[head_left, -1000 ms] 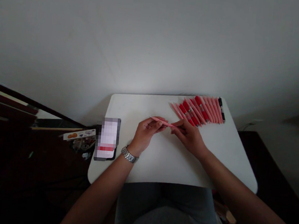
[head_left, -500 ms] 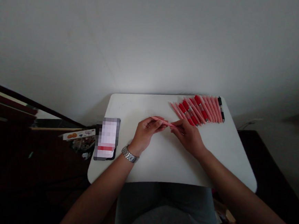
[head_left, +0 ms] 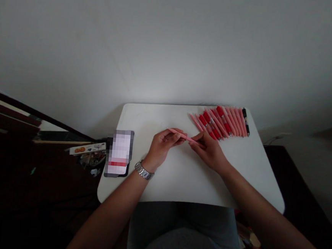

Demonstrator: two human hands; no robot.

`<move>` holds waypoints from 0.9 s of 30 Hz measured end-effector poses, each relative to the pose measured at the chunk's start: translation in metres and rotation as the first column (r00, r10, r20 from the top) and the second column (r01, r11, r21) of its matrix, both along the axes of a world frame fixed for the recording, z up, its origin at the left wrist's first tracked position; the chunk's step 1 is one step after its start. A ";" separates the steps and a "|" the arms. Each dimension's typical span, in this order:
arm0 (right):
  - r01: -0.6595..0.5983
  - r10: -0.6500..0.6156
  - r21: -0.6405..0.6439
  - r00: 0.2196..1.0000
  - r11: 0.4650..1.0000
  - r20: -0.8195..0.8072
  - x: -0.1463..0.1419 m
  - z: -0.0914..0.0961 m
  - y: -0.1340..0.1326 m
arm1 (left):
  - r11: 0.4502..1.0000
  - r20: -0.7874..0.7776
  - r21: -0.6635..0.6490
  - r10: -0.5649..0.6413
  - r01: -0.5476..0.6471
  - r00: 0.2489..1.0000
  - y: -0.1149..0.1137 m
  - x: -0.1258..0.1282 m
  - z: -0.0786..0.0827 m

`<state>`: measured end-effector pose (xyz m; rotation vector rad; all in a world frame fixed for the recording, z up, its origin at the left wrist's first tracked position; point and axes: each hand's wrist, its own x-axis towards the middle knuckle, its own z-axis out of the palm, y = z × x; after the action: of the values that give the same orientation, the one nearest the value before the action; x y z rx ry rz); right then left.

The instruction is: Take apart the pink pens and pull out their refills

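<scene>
A slim pink pen is held between my two hands above the middle of the white table. My left hand, with a metal watch at its wrist, pinches the pen's left part between thumb and fingers. On the pen's right part my right hand is closed, its fingers hiding that end. Just beyond the right hand lies a row of pens, mostly pink, some red with clear middles, and a black one at the far right.
A phone with a blurred screen lies at the left of the white table. The table's back edge meets a pale wall. Beyond its left edge, lower down, are a sticker-marked strip and small clutter.
The right hand has shifted slightly and a bit more of the pink pen shows between the hands. The left hand keeps its grip almost in place.
</scene>
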<state>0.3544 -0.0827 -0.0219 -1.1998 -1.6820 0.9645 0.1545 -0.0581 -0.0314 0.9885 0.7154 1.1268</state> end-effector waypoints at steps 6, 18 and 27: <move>-0.011 0.009 0.017 0.995 1.000 0.101 0.002 0.004 0.000 | 1.000 -0.034 0.011 -0.020 0.020 0.999 -0.001 -0.001 0.002; -0.013 0.014 -0.009 0.998 1.000 0.056 0.003 -0.002 0.000 | 0.999 -0.034 0.035 -0.006 0.008 0.999 -0.001 -0.001 0.001; -0.029 0.029 0.001 0.995 1.000 0.093 0.000 0.000 0.000 | 0.998 -0.054 0.056 -0.006 0.009 0.999 -0.001 0.000 0.003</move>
<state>0.3540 -0.0824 -0.0218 -1.2383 -1.7776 0.9365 0.1549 -0.0594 -0.0286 1.0719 0.7254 1.1225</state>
